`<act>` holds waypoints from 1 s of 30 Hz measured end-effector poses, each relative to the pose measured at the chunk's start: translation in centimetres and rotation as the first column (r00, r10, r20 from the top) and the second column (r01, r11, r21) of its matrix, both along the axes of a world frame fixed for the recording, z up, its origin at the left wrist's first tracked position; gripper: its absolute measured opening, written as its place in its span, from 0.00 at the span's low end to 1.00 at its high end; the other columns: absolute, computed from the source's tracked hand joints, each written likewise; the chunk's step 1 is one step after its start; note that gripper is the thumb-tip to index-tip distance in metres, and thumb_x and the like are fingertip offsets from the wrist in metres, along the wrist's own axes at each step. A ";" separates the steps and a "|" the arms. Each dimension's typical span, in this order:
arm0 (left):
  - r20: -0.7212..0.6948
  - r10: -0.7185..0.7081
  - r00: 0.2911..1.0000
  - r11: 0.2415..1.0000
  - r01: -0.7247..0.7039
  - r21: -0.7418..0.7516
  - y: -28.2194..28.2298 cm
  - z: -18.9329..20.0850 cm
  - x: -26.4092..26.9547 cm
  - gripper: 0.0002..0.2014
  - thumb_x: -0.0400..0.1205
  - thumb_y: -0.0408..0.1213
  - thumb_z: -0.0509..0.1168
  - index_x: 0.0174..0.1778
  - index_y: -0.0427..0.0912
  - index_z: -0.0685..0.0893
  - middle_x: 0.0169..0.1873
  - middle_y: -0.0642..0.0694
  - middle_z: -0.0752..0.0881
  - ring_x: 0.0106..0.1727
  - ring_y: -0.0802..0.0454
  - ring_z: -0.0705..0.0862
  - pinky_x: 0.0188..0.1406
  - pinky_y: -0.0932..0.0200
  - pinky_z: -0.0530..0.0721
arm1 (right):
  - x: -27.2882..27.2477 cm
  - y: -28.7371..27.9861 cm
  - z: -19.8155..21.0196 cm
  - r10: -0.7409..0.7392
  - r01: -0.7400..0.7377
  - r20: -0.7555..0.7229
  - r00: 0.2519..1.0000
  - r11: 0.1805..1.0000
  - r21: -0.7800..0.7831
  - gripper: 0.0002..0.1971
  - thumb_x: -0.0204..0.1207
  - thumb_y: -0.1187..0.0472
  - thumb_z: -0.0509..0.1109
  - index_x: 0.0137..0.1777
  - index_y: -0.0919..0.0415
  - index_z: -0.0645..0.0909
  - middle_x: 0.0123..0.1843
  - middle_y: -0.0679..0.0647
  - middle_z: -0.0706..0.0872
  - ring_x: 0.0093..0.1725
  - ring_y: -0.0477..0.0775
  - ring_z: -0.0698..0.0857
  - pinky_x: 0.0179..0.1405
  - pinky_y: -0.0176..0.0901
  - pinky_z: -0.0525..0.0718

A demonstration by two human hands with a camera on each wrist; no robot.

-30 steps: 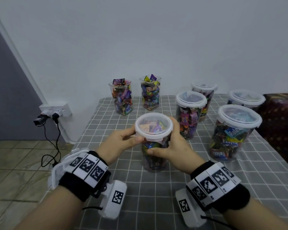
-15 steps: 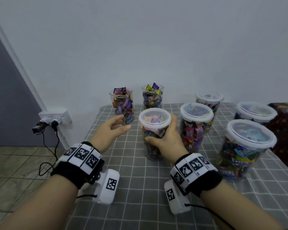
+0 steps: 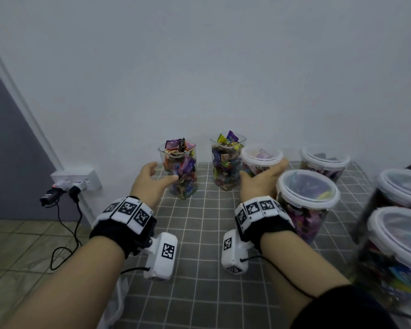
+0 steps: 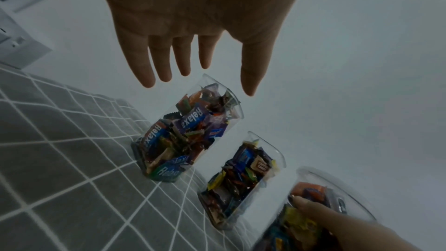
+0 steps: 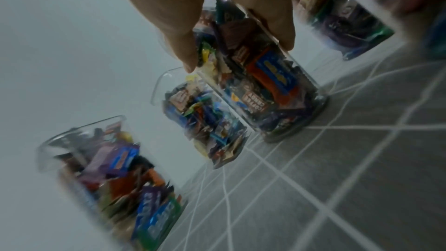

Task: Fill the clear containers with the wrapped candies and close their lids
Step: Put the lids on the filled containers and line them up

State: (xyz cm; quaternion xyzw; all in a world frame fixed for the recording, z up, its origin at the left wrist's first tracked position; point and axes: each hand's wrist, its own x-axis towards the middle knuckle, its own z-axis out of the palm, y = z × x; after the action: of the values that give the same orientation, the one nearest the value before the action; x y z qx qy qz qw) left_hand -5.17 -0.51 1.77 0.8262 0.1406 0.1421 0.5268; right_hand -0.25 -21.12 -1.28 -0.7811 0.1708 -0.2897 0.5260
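A: Left to right, quick. Left hand (image 3: 150,180) at 10 o'clock of the table (image 3: 199,245), fingers spread and relaxed, holding nothing, just short of the left unlidded container (image 3: 179,170).

B: Touching it?

A: Can't tell in the head view; the left wrist view shows a gap between the fingers (image 4: 147,68) and the rim. Next, at 12 o'clock, the second unlidded container (image 3: 224,162), candies (image 3: 230,136) heaped above the rim. Just beside it, the lidded container (image 3: 261,160), right hand (image 3: 262,179) wrapped around its wall, base on the cloth in the right wrist view.

B: Progress?

A: Mostly done, I'd say. Five containers with lids on at 1 to 4 o'clock, counting the held one, e.g. the near lidded tub (image 3: 307,198). Two are full but not lidded. No loose lids visible, so where they come from I can't say.

B: Orientation?

A: All upright, long axis vertical, mouths up. The held one looks upright too.
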 end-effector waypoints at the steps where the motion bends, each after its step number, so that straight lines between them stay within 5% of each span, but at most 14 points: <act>1: -0.005 0.005 1.000 1.000 -0.005 0.000 0.1 -0.1 0.5 0.37 0.75 0.42 0.73 0.78 0.43 0.64 0.76 0.40 0.70 0.74 0.44 0.71 0.73 0.43 0.70 | 0.8 -0.1 0.1 -0.038 0.038 -0.011 0.999 0.999 0.005 0.51 0.68 0.62 0.79 0.81 0.68 0.46 0.79 0.72 0.57 0.80 0.70 0.58 0.78 0.62 0.59; 5: -0.033 0.017 0.999 1.000 -0.017 -0.002 0.5 -0.6 2.4 0.41 0.75 0.41 0.74 0.80 0.42 0.59 0.77 0.38 0.67 0.75 0.42 0.69 0.73 0.47 0.69 | 3.1 -0.1 0.1 -0.093 0.093 -0.014 0.996 0.995 -0.028 0.52 0.67 0.60 0.80 0.82 0.67 0.47 0.75 0.72 0.66 0.75 0.73 0.66 0.71 0.68 0.67; 12: -0.066 0.032 0.997 0.999 -0.033 -0.012 0.6 -0.9 5.0 0.51 0.70 0.45 0.77 0.83 0.43 0.51 0.79 0.37 0.64 0.78 0.39 0.66 0.75 0.38 0.66 | 3.9 -0.1 -0.6 -0.130 0.130 0.029 0.991 0.991 -0.023 0.52 0.67 0.61 0.80 0.82 0.67 0.47 0.77 0.70 0.64 0.75 0.70 0.66 0.72 0.62 0.69; 18: -0.052 0.038 0.998 0.998 -0.040 -0.046 0.3 -0.6 6.5 0.53 0.71 0.39 0.78 0.83 0.40 0.47 0.79 0.34 0.62 0.78 0.39 0.64 0.76 0.45 0.65 | 2.4 -0.1 0.2 -0.156 0.155 0.004 0.988 0.983 0.093 0.55 0.67 0.57 0.79 0.83 0.67 0.42 0.83 0.66 0.49 0.83 0.65 0.49 0.82 0.57 0.49; 20: -0.041 0.051 0.998 0.997 -0.053 -0.051 0.1 -0.7 6.9 0.54 0.70 0.38 0.78 0.83 0.40 0.47 0.78 0.34 0.63 0.78 0.38 0.65 0.75 0.45 0.65 | 0.8 0.8 0.6 -0.109 0.111 -0.022 0.994 0.986 0.122 0.53 0.68 0.57 0.78 0.82 0.64 0.43 0.83 0.65 0.47 0.83 0.63 0.48 0.81 0.55 0.46; 26: -0.028 0.071 0.997 0.996 -0.072 -0.047 -0.5 -1.4 7.5 0.52 0.67 0.40 0.80 0.81 0.40 0.54 0.73 0.36 0.72 0.73 0.38 0.71 0.73 0.42 0.70 | -1.2 3.3 0.6 0.142 -0.142 -0.003 0.990 0.988 0.069 0.35 0.70 0.63 0.73 0.75 0.63 0.64 0.72 0.59 0.68 0.72 0.58 0.68 0.72 0.52 0.66; 30: -0.014 0.064 0.998 0.998 -0.064 -0.002 -0.8 -1.2 7.8 0.46 0.70 0.41 0.78 0.79 0.39 0.58 0.71 0.38 0.75 0.71 0.40 0.74 0.67 0.51 0.71 | 0.5 4.3 0.7 0.315 -0.316 -0.095 0.944 0.949 0.008 0.40 0.68 0.62 0.74 0.78 0.65 0.59 0.73 0.61 0.67 0.73 0.60 0.67 0.75 0.50 0.65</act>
State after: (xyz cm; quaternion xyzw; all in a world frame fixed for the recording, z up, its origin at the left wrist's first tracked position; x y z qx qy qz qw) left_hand 2.65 -1.35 0.55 0.8215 0.1708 0.1528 0.5221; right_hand 0.27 -16.80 -0.61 -0.8133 0.0672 -0.1651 0.5539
